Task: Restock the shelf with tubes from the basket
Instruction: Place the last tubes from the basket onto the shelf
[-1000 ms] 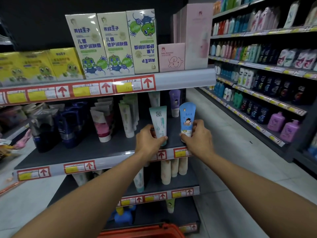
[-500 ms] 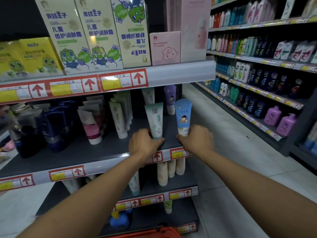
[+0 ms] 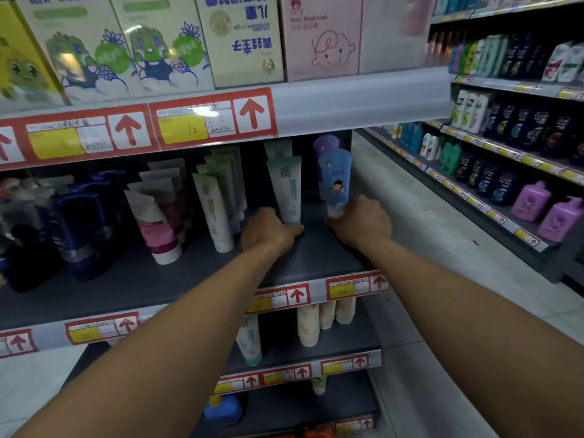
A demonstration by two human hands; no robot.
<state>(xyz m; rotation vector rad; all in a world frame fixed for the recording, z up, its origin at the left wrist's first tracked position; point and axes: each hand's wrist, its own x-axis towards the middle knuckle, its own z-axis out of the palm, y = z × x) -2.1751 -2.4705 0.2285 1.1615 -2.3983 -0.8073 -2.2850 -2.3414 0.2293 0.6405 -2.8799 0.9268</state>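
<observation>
1. Two tubes are up on the middle shelf [image 3: 316, 257] right now: a white-and-teal tube [image 3: 287, 192] and, just to its right, a blue tube [image 3: 335, 181] with a cartoon child on it, both standing cap-down and upright.
2. The left hand [image 3: 268, 230] is at the foot of the white-and-teal tube, fingers curled round its cap end, low against the dark shelf board.
3. The right hand [image 3: 360, 221] wraps the base of the blue tube the same way, knuckles toward us, thumb side tucked in by the cap.
4. Both tubes sit toward the right end of the shelf, well back from its front edge, with a purple tube [image 3: 325, 145] standing just behind the blue one.
5. To the left, rows of pale green tubes [image 3: 215, 200], pink-banded tubes [image 3: 155, 222] and dark blue tubes [image 3: 76, 222] fill the same shelf.
6. Overhead, the upper shelf carries tall cartoon frog boxes [image 3: 104, 49] and a pink baby box [image 3: 319, 36], above red arrow price tags [image 3: 211, 116].
7. Down at the bottom edge, a sliver of orange-red basket [image 3: 316, 433] peeks in.
</observation>
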